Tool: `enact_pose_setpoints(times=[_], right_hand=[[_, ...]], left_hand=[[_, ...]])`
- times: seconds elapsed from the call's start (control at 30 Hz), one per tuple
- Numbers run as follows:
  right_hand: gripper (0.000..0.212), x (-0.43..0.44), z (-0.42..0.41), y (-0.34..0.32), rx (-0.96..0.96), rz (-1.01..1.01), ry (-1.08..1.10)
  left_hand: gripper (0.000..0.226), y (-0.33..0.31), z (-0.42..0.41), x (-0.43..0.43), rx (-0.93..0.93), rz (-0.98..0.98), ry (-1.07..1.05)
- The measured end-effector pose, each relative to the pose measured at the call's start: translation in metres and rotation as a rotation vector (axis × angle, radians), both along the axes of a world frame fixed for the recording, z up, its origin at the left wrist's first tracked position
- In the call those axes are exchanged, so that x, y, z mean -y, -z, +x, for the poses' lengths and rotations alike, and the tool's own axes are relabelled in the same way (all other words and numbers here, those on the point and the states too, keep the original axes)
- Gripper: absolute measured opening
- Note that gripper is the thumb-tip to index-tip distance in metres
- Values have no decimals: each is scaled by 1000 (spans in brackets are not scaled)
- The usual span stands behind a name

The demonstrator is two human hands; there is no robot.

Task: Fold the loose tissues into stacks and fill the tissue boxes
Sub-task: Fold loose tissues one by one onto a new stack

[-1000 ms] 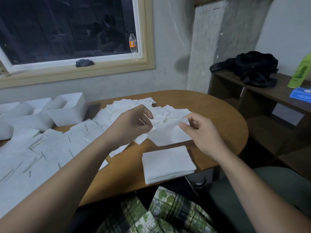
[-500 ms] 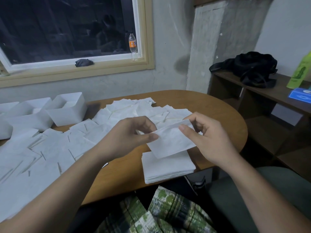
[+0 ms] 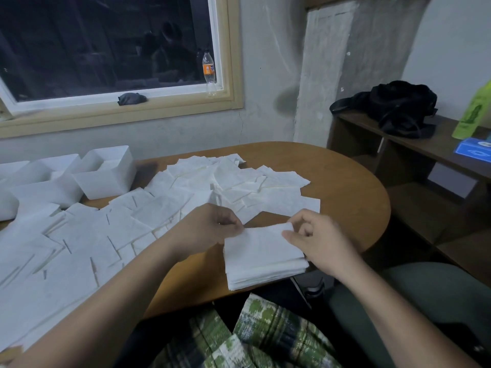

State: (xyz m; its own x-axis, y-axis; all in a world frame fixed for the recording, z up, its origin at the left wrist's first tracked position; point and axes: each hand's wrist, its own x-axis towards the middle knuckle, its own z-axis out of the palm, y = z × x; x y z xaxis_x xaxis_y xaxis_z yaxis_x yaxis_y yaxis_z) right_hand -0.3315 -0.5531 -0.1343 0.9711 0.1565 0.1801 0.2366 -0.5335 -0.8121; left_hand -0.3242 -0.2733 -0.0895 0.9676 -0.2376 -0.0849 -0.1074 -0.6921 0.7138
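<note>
Here, a person's left hand (image 3: 210, 229) and right hand (image 3: 317, 240) pinch the far corners of one folded tissue (image 3: 261, 241), each grip clamped on it, as it comes to rest on the stack (image 3: 265, 269) at the tabletop's (image 3: 345, 187) near edge, at 6 o'clock. By the look of it the work is young: one modest stack stands, while loose tissues (image 3: 106, 235) blanket the tabletop from 12 round to 8 o'clock. The white boxes (image 3: 106, 176) at 10 o'clock appear largely unfilled, though the nearest seems to hold something.
</note>
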Motion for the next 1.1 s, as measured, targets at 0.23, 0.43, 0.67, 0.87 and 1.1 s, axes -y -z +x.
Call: enact_pose_setpoints(times=[0.23,0.43,0.67,0.87,1.1], right_hand=[[12,10,-2,-1,73,-144,111],[22,13,-15,-1,-16,-123,62],[36,12,-29,4,-42,-206,80],[45,10,-26,7,-38,-245,66],[73,3,-5,2,-168,14,-92]], left_hand=[[11,6,6,-8,57,168,-36],[25,-2,-1,-7,-177,105,124],[37,-3,-3,0,-281,171,136],[29,-1,-6,3,-264,76,123],[43,0,-10,-7,-68,-86,5]])
